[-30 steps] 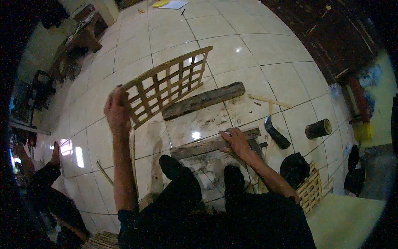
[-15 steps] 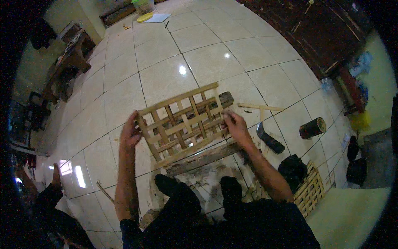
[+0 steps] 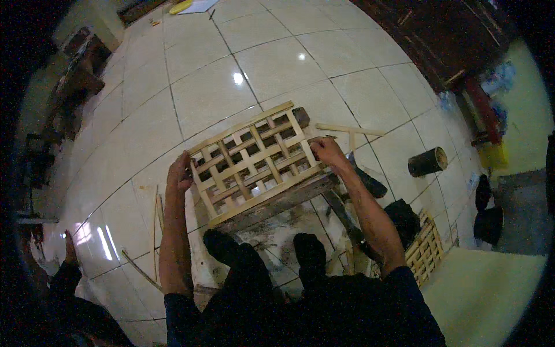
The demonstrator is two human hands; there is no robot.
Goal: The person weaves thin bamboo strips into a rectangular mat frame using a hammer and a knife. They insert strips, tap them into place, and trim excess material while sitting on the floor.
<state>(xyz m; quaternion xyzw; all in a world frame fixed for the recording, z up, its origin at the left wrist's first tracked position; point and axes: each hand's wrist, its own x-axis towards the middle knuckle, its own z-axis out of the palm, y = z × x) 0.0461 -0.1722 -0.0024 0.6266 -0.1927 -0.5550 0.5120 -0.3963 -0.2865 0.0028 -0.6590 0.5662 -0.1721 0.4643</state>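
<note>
A rectangular lattice of woven bamboo strips (image 3: 252, 168) lies over wooden beams in front of me. Its left edge is gripped by my left hand (image 3: 180, 172), fingers curled round the end strip. At the right edge, my right hand (image 3: 326, 151) is closed on the end strip, the fingertips partly hidden. Along the near side runs a rough wooden beam (image 3: 277, 202); the end of another block (image 3: 300, 117) shows past the far right corner. Beside my right wrist lies a blade with a thick dark handle (image 3: 370, 182), partly covered by my arm.
Joined thin strips (image 3: 351, 130) and a dark cylinder with a pale end (image 3: 428, 162) lie to the right. A second woven panel (image 3: 425, 248) leans near a black bundle (image 3: 402, 218). Loose sticks (image 3: 141, 270) lie left. Another person's foot (image 3: 70, 248) shows at lower left.
The lattice has gone from tilted to flatter over the beams, both hands still holding its ends. The view has shifted, and a long dark tool now shows under my right forearm.
</note>
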